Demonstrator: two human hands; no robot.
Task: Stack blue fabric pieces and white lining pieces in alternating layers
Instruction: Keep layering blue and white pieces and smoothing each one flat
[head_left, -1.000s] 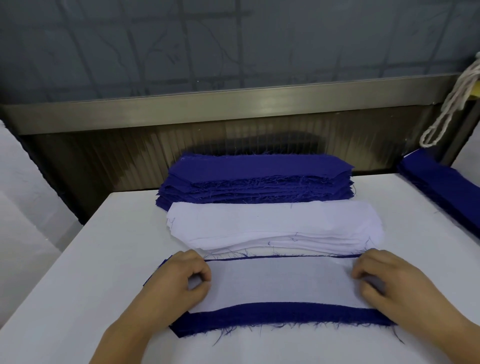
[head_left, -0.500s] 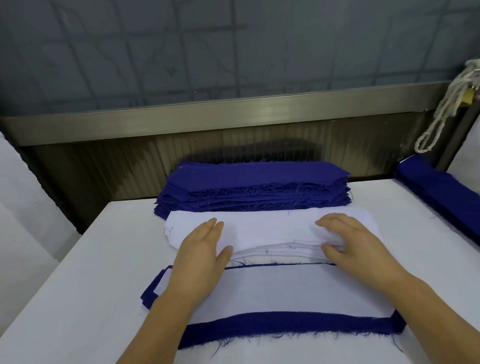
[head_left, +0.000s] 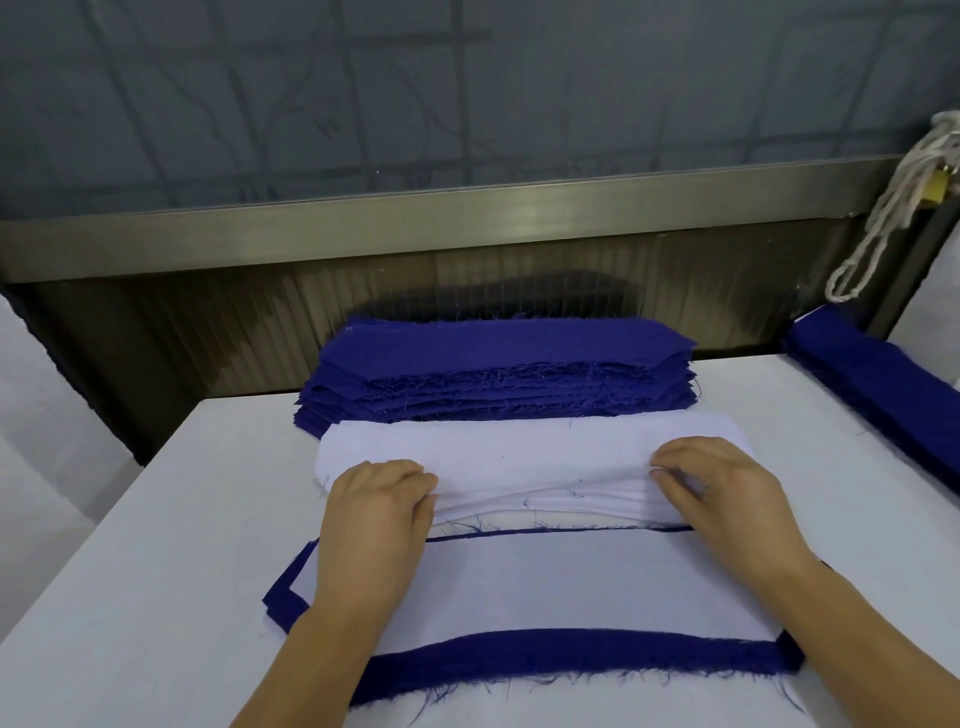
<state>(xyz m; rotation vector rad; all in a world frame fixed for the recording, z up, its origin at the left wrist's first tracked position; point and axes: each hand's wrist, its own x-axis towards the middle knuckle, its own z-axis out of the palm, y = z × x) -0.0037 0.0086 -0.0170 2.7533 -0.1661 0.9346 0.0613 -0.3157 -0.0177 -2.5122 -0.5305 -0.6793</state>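
We have both hands on the pile of white lining pieces (head_left: 524, 457), mid-desk, just behind the started stack. Left hand (head_left: 376, 514) has its fingers curled over the pile's near-left edge, thumb tucked under the top layer; the grip looks closed on that top piece. Right hand (head_left: 727, 493) does the same at the near-right edge, fingers bent and pinching the top layer, which wrinkles between the two hands.

The started stack lies nearest to us: a flat white lining sheet (head_left: 587, 587) on a dark blue frayed fabric piece (head_left: 571, 657), with blue showing as a band along the near edge, at the left corner and as a thin line at the far edge. Our forearms cross over it.

Behind the white pile, touching it, sits a tall pile of dark blue fabric pieces (head_left: 498, 371) with ragged thread ends. Everything rests on the white desk (head_left: 156, 571).

At the right edge, another stack of blue fabric (head_left: 883, 384), cut off by the frame. Above it hangs a looped white cord (head_left: 878, 218) beside a small brass-coloured object, possibly a padlock, too small to be sure. Behind the desk there's a ribbed panel and a metal rail (head_left: 415, 234).

No readable writing. Layer counts in the piles can't be made out.
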